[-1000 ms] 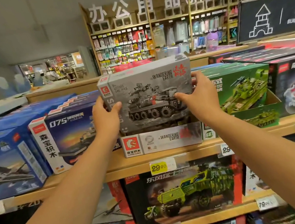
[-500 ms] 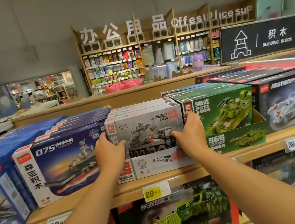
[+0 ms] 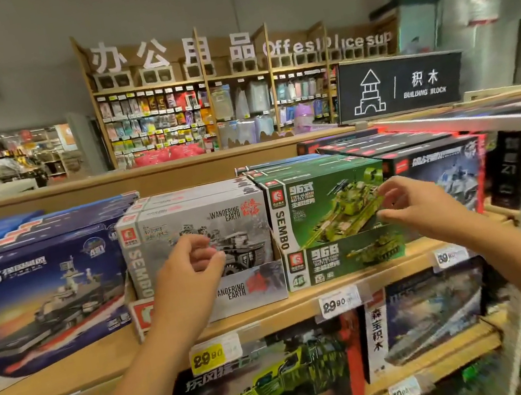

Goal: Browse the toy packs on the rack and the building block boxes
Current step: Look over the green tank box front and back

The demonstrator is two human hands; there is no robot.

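From my head camera, the grey Wandering Earth box (image 3: 195,233) stands in its tray on the wooden shelf (image 3: 272,313), near the middle. My left hand (image 3: 191,265) floats in front of it with fingers loosely curled, holding nothing. My right hand (image 3: 417,204) is at 3 o'clock from it, fingers loose and empty, in front of the green tank box (image 3: 327,206). I think the tank box is next. I should grab both sides and lift it straight up so the other boxes stay put.
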